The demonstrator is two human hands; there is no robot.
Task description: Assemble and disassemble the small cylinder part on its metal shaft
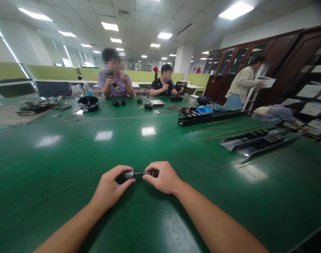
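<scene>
A silver cylinder (129, 174) with a thin dark rod (139, 173) at its right end lies level between my hands, low over the green table (118, 151). My left hand (109, 188) is closed around the cylinder, thumb in front and fingers behind. The far end of the rod is pinched between the thumb and fingers of my right hand (164, 177). Cylinder and rod look joined in one line; whether they are one piece I cannot tell. My fingers partly cover both ends.
Black metal channels (265, 142) and thin rods (215, 136) lie at the right. Farther back are a black channel with blue packets (205, 109), small black boxes (148, 106) and a black headset (88, 103). Two people sit opposite; others are at the right.
</scene>
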